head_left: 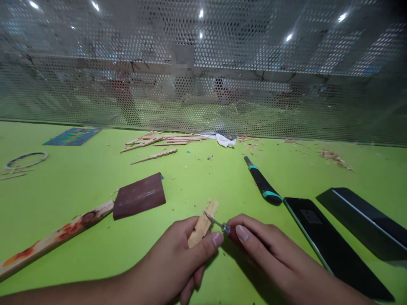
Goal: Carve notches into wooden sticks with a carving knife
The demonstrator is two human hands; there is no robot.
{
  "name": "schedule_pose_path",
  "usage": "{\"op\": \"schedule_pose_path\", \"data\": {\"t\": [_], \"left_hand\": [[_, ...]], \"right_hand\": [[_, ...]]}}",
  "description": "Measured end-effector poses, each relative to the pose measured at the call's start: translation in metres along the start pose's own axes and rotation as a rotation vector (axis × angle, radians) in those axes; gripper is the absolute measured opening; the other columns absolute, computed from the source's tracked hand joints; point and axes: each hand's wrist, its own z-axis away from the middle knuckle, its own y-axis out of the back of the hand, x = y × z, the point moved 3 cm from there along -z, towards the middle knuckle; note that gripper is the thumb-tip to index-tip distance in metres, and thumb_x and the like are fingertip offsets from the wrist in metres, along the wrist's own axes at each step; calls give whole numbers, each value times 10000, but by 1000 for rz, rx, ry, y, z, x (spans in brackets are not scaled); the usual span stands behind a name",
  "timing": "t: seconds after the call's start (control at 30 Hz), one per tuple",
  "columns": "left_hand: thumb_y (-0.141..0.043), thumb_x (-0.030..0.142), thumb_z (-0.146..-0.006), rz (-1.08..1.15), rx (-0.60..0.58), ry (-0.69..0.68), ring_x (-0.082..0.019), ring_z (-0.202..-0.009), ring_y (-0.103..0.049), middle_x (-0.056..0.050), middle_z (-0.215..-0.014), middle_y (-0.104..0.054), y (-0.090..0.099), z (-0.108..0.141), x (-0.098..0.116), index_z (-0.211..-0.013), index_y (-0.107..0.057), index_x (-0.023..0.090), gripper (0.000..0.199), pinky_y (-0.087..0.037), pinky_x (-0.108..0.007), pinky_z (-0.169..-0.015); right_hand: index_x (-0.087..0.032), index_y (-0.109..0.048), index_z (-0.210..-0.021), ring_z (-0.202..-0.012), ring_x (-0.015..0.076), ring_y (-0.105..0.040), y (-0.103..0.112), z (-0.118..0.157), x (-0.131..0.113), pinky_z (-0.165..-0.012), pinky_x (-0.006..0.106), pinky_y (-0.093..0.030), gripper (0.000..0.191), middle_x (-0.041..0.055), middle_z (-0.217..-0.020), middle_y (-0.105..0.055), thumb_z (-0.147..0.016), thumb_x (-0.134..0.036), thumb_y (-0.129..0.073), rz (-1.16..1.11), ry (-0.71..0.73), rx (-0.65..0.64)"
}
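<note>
Near the front centre, my left hand grips a small flat piece of pale wood between thumb and fingers, its notched top end sticking up. My right hand is closed round the dark red handle of a small carving tool. The tool's thin metal tip rests at the upper part of the wood, pointing left. Part of the handle is hidden inside my right hand.
Brown sandpaper and a painted wooden stick lie left. A black-and-teal knife, a phone and a dark wedge-shaped object lie right. Carved sticks, white tissue and shavings lie before a perforated screen.
</note>
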Motion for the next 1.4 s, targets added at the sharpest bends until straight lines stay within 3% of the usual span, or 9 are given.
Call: {"op": "schedule_pose_path", "data": {"t": [0.2,0.33,0.47,0.97,1.17,1.4], "left_hand": [[-667,624,-937,18,36,30,-35,-302,-399,95,-510,-543,1,-1,-1,-909,-539,200,444,-287,-98,-298],[-664,612,-946,35,38,7,-32,-291,-388,100,-496,-538,3,-3,-4,-912,-548,196,434,-290,-102,-303],[-658,604,-954,51,39,3,-33,-287,-380,106,-492,-531,5,-3,-6,-925,-543,202,419,-281,-106,-301],[-603,695,-946,26,51,10,-34,-295,-369,110,-522,-519,3,0,-7,-979,-539,210,491,-275,-116,-304],[-593,717,-936,19,72,21,-31,-294,-339,117,-535,-500,1,-1,-7,-986,-523,217,508,-260,-116,-292],[-593,732,-926,29,85,14,-30,-300,-340,116,-548,-496,1,-1,-8,-961,-501,228,514,-254,-112,-289]], "right_hand": [[-286,-688,-914,-899,221,-724,-5,5,6,-792,307,-605,491,38,-861,-740,-1069,-637,-382,-102,-84,12],[-247,-727,-965,-988,255,-716,-2,4,0,-874,337,-594,524,84,-970,-769,-1039,-668,-423,-73,-188,-10],[-240,-713,-862,-775,236,-680,0,0,-8,-753,326,-588,617,79,-812,-730,-1033,-706,-348,-57,-175,-45],[-254,-632,-746,-671,208,-609,1,-1,-10,-640,287,-545,594,40,-703,-650,-1031,-703,-367,-81,-170,-56],[-259,-643,-787,-735,214,-661,0,-2,-6,-704,282,-567,513,43,-766,-697,-1030,-657,-427,-96,-195,-61],[-251,-653,-750,-650,205,-625,-2,-1,-9,-593,278,-516,461,35,-681,-666,-1019,-568,-453,3,-201,-120]]}}
